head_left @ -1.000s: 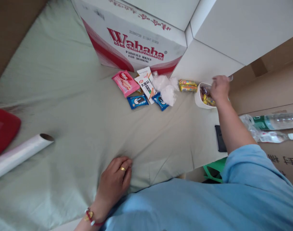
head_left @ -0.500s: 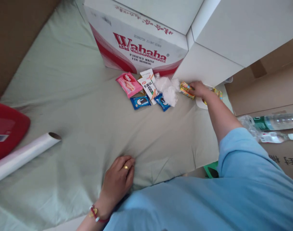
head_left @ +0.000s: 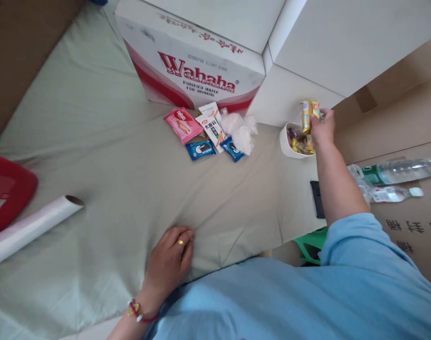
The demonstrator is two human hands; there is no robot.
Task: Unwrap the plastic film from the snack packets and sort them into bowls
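Note:
My right hand (head_left: 322, 128) is closed on a yellow snack packet (head_left: 309, 113), held upright just above a white bowl (head_left: 286, 145) that has several wrapped sweets in it. My left hand (head_left: 169, 262) lies flat with fingers together on the pale green cloth (head_left: 95, 156), near my body; a gold ring is on one finger. On the cloth to the left of the bowl lie a pink wafer packet (head_left: 181, 123), a white snack packet (head_left: 211, 128), two blue biscuit packets (head_left: 200, 149) and a crumpled clear wrapper (head_left: 241, 132).
A large Wahaha water carton (head_left: 190, 61) stands at the back, beside white boxes (head_left: 325, 42). A roll of clear film (head_left: 31, 226) and a red object (head_left: 6, 191) lie at the left. Plastic bottles (head_left: 395, 172), a dark phone (head_left: 317, 199) and brown cardboard are at the right.
My right hand went from the bowl to the yellow packet on the cloth, took hold of it and lifted it over the bowl. My left hand stayed put.

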